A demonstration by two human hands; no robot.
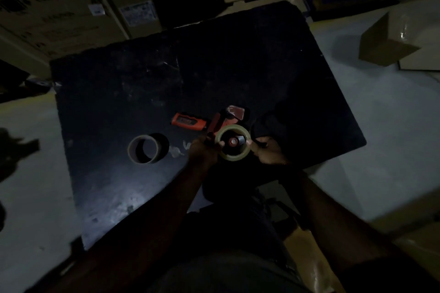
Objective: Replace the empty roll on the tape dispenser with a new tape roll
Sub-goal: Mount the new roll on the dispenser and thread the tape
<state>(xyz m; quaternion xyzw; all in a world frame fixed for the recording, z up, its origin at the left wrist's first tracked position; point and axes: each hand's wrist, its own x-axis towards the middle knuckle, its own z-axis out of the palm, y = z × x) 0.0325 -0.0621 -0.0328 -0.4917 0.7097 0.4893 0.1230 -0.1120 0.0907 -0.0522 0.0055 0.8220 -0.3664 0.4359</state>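
While between both hands' grip, new tape roll (232, 142) over dispenser (215, 122).

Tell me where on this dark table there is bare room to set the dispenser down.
The far half of the table beyond the red dispenser is bare, as is the near-left corner below the empty core. It is crowded mid-table, where the left hand and right hand hold the new tape roll.

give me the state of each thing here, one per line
tape dispenser: lying on its side on the table
new tape roll: over the dispenser's hub, held by both hands
empty roll: off the dispenser, lying loose on the table
left hand: gripping the roll's edge
right hand: gripping the opposite edge
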